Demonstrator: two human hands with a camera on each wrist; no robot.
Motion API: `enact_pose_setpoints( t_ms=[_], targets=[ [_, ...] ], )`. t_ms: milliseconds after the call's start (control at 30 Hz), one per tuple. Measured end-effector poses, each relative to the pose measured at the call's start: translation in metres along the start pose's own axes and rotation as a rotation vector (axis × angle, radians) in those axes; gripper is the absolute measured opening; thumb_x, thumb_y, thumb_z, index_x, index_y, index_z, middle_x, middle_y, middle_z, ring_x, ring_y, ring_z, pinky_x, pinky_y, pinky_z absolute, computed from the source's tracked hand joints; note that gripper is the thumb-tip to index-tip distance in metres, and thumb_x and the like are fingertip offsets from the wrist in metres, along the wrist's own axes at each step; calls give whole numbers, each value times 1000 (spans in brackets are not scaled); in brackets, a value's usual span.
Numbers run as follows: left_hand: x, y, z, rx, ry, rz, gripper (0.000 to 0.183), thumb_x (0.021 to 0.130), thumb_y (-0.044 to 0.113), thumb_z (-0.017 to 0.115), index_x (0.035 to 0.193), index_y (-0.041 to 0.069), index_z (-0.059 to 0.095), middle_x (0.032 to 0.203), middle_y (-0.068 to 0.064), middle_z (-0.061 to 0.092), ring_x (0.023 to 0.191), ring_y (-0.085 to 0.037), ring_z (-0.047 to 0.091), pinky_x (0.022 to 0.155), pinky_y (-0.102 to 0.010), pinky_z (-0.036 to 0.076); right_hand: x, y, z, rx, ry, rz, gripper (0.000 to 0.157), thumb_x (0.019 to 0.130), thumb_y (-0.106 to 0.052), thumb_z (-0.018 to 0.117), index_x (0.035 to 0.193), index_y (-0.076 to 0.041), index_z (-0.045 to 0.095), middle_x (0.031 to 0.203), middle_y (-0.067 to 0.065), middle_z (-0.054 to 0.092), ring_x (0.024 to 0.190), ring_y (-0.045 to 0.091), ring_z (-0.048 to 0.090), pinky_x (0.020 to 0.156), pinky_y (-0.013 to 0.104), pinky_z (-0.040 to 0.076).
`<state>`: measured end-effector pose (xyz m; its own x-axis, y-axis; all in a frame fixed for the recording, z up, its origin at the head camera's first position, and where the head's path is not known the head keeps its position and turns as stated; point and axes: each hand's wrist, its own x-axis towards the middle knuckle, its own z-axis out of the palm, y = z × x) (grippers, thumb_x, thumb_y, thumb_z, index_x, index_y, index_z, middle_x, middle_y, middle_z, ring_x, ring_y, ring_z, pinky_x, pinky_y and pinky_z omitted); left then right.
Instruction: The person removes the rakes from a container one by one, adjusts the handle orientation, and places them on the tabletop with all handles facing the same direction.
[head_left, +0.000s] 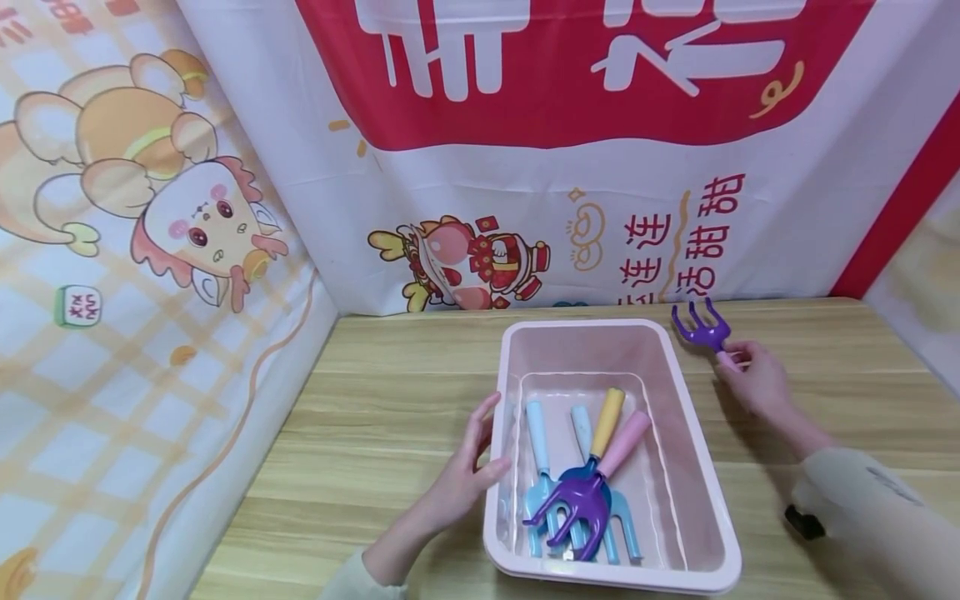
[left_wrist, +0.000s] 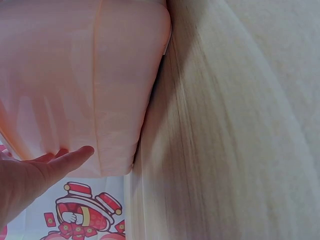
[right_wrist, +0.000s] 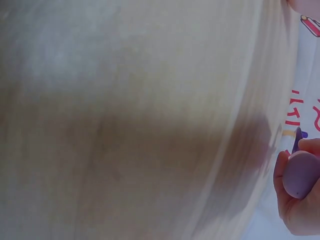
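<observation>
At the back right, my right hand [head_left: 757, 379] grips the pink handle of a small purple garden hand fork [head_left: 705, 333], tines pointing away toward the wall cloth. In the right wrist view the rounded handle end [right_wrist: 301, 175] sticks out of the fist. My left hand [head_left: 461, 479] rests against the left side of a pale pink plastic bin [head_left: 701, 492], fingers extended. The left wrist view has its fingers [left_wrist: 75, 157] on the bin's outer wall. Inside the bin lie several hand forks, among them a purple one [head_left: 581, 504] with a pink handle on top and light blue ones [head_left: 536, 437] beneath.
A yellow handle [head_left: 607, 417] with a dark blue head lies among the forks in the bin. The bin stands on a wood-grain table [head_left: 375, 392]. Printed cloth [head_left: 465, 192] hangs along the back edge, and another patterned cloth [head_left: 225, 375] borders the left side.
</observation>
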<state>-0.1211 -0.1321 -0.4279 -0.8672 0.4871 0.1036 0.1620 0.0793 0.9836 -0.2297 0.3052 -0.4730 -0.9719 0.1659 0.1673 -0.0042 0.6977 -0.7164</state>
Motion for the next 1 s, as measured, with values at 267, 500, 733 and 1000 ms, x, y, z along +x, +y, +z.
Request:
enact_pose_setpoints(
  t_ms=[267,500,733,1000],
  targets=[
    [1,0,1,-2,-2,1,76,94,24,59,153,34,13,154,-23,23,137,-43,28,97,-47,45,0,0,4,-13,15,18,33,91,-9,61,113,14,53,101,33,59,85,40,58,67,33,45],
    [1,0,1,-1,2,-5,76,93,24,59,153,35,14,154,-21,22,137,-41,29,98,-48,45,2,6,6,14,3,81,36,91,-11,61,116,13,53,105,33,59,88,38,58,64,24,43],
    [1,0,1,3,2,-5,76,93,24,59,153,35,13,154,-21,22,137,-40,28,98,-48,44,3,10,8,18,-27,121,44,99,-25,50,123,11,53,110,32,59,93,39,58,71,30,45],
    [0,0,0,9,2,-11,75,93,25,59,153,35,13,154,-22,22,137,-41,29,98,-48,44,1,3,6,3,-45,121,43,93,-19,61,123,10,54,111,32,59,95,42,58,75,37,46]
  ],
)
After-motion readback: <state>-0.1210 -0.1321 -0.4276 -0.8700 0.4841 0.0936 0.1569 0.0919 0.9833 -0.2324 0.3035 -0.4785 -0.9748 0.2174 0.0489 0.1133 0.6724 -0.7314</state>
